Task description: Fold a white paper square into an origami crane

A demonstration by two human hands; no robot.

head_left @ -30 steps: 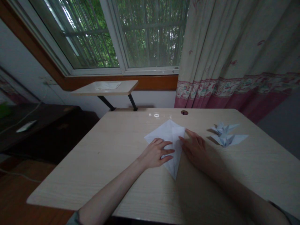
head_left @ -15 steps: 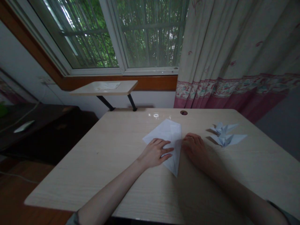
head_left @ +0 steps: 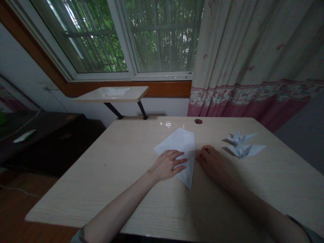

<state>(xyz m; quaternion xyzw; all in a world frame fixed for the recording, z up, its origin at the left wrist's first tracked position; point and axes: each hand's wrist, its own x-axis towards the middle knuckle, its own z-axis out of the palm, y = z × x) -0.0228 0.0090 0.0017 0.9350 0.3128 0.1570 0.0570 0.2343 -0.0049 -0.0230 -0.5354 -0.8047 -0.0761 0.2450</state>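
Observation:
A folded sheet of white paper [head_left: 186, 141] lies flat on the pale wooden desk [head_left: 121, 155], with one point toward me. My left hand [head_left: 168, 165] rests on its lower left part, fingers spread and pressing it down. Just off the paper's right edge is my right hand [head_left: 211, 162], its fingers curled in and the fingertips close to that edge. Whether anything sits between those fingertips is hidden. Two folded paper cranes [head_left: 243, 150] stand to the right of my right hand.
At the back left, a small raised shelf [head_left: 136, 92] on black legs carries some white paper [head_left: 117, 91]. A cable hole [head_left: 198, 121] is set in the desk's far edge. Curtains [head_left: 227, 94] hang behind, and a dark table [head_left: 50, 125] stands left.
My right hand has shifted slightly toward me along the paper's right edge, its fingers curling more. The left hand and the paper have stayed in place.

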